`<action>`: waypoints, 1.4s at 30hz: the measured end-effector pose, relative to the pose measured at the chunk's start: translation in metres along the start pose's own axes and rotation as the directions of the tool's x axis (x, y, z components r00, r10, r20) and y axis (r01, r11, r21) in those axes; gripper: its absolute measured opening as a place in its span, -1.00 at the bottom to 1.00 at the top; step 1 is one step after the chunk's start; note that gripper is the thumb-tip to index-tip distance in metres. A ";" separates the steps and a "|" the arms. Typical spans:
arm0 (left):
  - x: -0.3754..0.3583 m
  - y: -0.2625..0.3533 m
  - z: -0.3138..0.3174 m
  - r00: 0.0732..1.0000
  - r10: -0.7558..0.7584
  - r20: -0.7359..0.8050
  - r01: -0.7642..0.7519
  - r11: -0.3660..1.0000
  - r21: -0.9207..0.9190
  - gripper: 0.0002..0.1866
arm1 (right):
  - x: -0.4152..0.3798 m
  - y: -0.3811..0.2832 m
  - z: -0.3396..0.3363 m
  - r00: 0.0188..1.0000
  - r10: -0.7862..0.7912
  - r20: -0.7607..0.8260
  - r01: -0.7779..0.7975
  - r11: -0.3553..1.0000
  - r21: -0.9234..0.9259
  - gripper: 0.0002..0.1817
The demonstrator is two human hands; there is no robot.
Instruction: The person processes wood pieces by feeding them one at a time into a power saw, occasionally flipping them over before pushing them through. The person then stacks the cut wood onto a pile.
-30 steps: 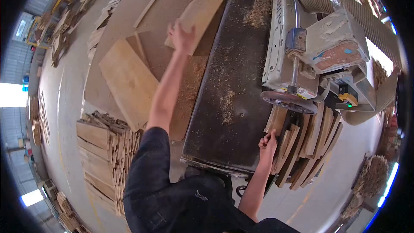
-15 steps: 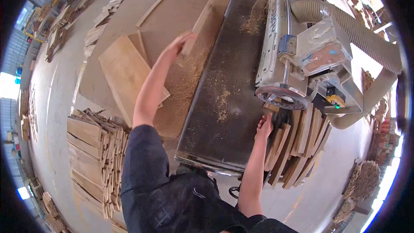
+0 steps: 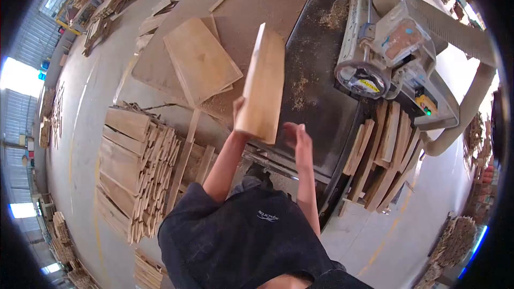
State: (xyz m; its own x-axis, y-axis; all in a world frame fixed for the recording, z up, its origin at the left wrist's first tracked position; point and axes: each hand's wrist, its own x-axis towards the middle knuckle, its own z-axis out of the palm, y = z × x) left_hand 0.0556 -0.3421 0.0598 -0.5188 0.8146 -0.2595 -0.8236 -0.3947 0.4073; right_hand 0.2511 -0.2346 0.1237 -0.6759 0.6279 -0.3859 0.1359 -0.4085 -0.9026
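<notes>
My left hand point(image 3: 239, 111) grips a wooden board point(image 3: 266, 85) near its lower left edge; the board is tilted up in front of me, and part of the hand is behind it. To the right of the board, my right hand point(image 3: 300, 140) is raised over the near end of the dark machine table point(image 3: 326, 75), its fingers apart and slightly blurred, holding nothing. Two or more flat boards point(image 3: 201, 59) lie overlapping on the brown side table point(image 3: 257, 0).
The machine head with its handwheel point(image 3: 364, 79) and grey hose point(image 3: 471, 101) stands right. Curved wooden pieces point(image 3: 391, 155) are stacked below it. A tall pile of boards point(image 3: 120, 166) stands at the left. Sawdust point(image 3: 300, 93) lies on the dark table.
My left hand has come back toward me from the side table and now holds the board up. My right hand has moved left, away from the stacked pieces. The view has shifted.
</notes>
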 end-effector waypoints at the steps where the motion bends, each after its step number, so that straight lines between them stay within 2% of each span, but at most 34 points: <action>1: -0.024 -0.012 0.020 0.981 0.060 -0.184 0.002 0.946 0.323 -0.31 | -0.012 -0.007 0.010 0.990 0.074 0.123 -0.082 0.995 0.060 -0.43; 3: -0.050 -0.037 0.017 0.981 -0.067 -0.180 0.151 0.846 0.511 -0.30 | -0.010 0.044 0.014 0.968 0.033 0.250 0.018 0.980 -0.197 -0.40; 4: -0.068 -0.047 0.019 0.982 -0.085 -0.166 0.145 0.908 0.394 -0.31 | -0.040 0.018 0.022 0.959 -0.150 0.239 0.215 0.937 -0.275 -0.43; 5: -0.084 -0.053 0.022 0.984 -0.096 -0.149 0.134 0.953 0.271 -0.33 | -0.052 0.024 0.019 0.962 -0.153 0.225 0.213 0.937 -0.276 -0.43; 7: -0.108 -0.062 0.033 0.983 -0.099 -0.156 0.102 0.995 0.011 -0.35 | -0.069 0.042 0.012 0.885 -0.296 0.360 0.403 0.873 -0.273 -0.45; 8: -0.110 -0.064 0.016 0.981 -0.114 -0.155 0.128 0.988 0.085 -0.35 | -0.076 0.062 0.000 0.874 -0.311 0.373 0.449 0.811 -0.375 -0.46; 9: -0.116 -0.068 -0.008 0.978 -0.125 -0.165 0.151 0.976 0.156 -0.32 | -0.084 0.075 -0.012 0.882 -0.294 0.368 0.429 0.825 -0.369 -0.46; 10: -0.126 -0.079 -0.018 0.976 -0.121 -0.183 0.150 0.977 0.151 -0.32 | -0.084 0.081 -0.027 0.907 -0.335 0.254 0.421 0.708 -0.567 -0.46; 11: -0.130 -0.093 -0.021 0.951 0.092 -0.294 0.078 0.851 0.519 -0.29 | -0.078 0.085 -0.044 0.899 -0.405 0.165 0.385 0.553 -0.739 -0.46; 12: -0.131 -0.104 -0.025 0.890 0.328 -0.317 0.073 0.584 0.809 -0.23 | -0.066 0.103 -0.062 0.924 -0.382 0.009 0.294 0.695 -0.656 -0.47; 13: -0.130 -0.114 -0.039 0.879 0.346 -0.326 0.067 0.588 0.806 -0.23 | -0.056 0.125 -0.073 0.935 -0.325 -0.146 0.200 0.818 -0.539 -0.47; 14: -0.127 -0.128 -0.058 0.873 0.445 -0.201 -0.024 0.449 0.893 -0.18 | -0.054 0.140 -0.077 0.939 -0.321 -0.124 0.206 0.812 -0.546 -0.47; 15: -0.127 -0.135 -0.057 0.854 0.518 -0.058 -0.113 0.291 0.950 -0.12 | -0.053 0.144 -0.079 0.976 -0.163 -0.146 0.074 0.874 -0.480 -0.50; 16: -0.125 -0.137 -0.055 0.870 0.492 -0.034 -0.193 0.403 0.895 -0.14 | -0.050 0.144 -0.084 0.986 -0.010 -0.165 -0.059 0.911 -0.408 -0.52; 17: -0.122 -0.137 -0.053 0.867 0.497 -0.024 -0.206 0.402 0.892 -0.14 | -0.049 0.146 -0.089 0.986 -0.023 -0.163 -0.047 0.910 -0.412 -0.52; 19: -0.126 -0.132 -0.051 0.907 0.420 0.012 -0.194 0.393 0.899 -0.14 | -0.063 0.148 -0.087 0.984 0.165 -0.073 -0.173 0.977 -0.125 -0.56; 20: -0.130 -0.129 -0.049 0.909 0.415 0.024 -0.199 0.382 0.902 -0.14 | -0.068 0.155 -0.084 0.975 0.196 -0.103 -0.191 0.980 0.057 -0.62; 21: -0.135 -0.126 -0.049 0.929 0.367 0.056 -0.206 0.385 0.900 -0.17 | -0.073 0.165 -0.085 0.975 0.191 -0.111 -0.183 0.980 0.077 -0.62; 23: -0.145 -0.120 -0.050 0.955 0.277 0.100 -0.205 0.378 0.903 -0.19 | -0.090 0.184 -0.091 0.951 0.293 -0.101 -0.273 0.946 0.173 -0.63; 25: -0.159 -0.120 -0.053 0.996 0.089 0.008 -0.049 0.465 0.884 -0.19 | -0.126 0.192 -0.094 0.950 0.293 -0.109 -0.268 0.943 0.195 -0.62; 29: -0.165 -0.141 -0.079 0.997 -0.029 0.075 -0.059 0.369 0.928 -0.19 | -0.185 0.204 -0.100 0.935 0.322 -0.147 -0.283 0.929 0.238 -0.56; 31: -0.170 -0.144 -0.066 0.979 -0.197 -0.049 0.124 0.391 0.912 -0.11 | -0.201 0.213 -0.106 0.939 0.300 -0.170 -0.246 0.928 0.279 -0.54; 33: -0.163 -0.152 -0.055 0.958 -0.284 -0.045 0.161 0.400 0.902 -0.10 | -0.205 0.233 -0.109 0.940 0.286 -0.186 -0.217 0.922 0.320 -0.52; 35: -0.157 -0.167 -0.047 0.970 -0.243 0.010 0.058 0.269 0.961 -0.14 | -0.194 0.267 -0.110 0.906 0.214 -0.365 -0.175 0.975 0.137 -0.55; 36: -0.156 -0.179 -0.048 0.963 -0.267 0.014 0.059 0.261 0.964 -0.14 | -0.197 0.254 -0.106 0.897 0.218 -0.384 -0.171 0.973 0.153 -0.55; 37: -0.153 -0.194 -0.052 0.990 -0.109 0.094 -0.093 0.018 0.996 -0.20 | -0.199 0.219 -0.097 0.888 0.204 -0.412 -0.089 0.955 0.282 -0.58; 38: -0.151 -0.208 -0.051 0.976 0.031 0.217 -0.203 -0.242 0.949 -0.24 | -0.197 0.195 -0.095 0.878 0.190 -0.439 0.000 0.917 0.398 -0.61; 39: -0.152 -0.218 -0.037 0.974 0.018 0.224 -0.213 -0.245 0.946 -0.24 | -0.192 0.191 -0.100 0.873 0.190 -0.449 0.009 0.915 0.404 -0.61; 41: -0.154 -0.229 0.000 0.989 0.146 -0.005 0.042 -0.251 0.967 -0.32 | -0.183 0.188 -0.102 0.842 0.203 -0.500 -0.017 0.936 0.351 -0.44; 42: -0.151 -0.237 0.004 0.981 0.195 -0.009 0.058 -0.245 0.968 -0.38 | -0.172 0.202 -0.108 0.837 0.138 -0.529 0.017 0.960 0.278 -0.44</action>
State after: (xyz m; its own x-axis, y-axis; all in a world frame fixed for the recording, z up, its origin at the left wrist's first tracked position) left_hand 0.3299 -0.3693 0.0062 -0.6712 0.7182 -0.1834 0.3941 0.5553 0.7324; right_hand 0.4734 -0.3538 -0.0131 -0.1640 0.8198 -0.5487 -0.0828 -0.5657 -0.8205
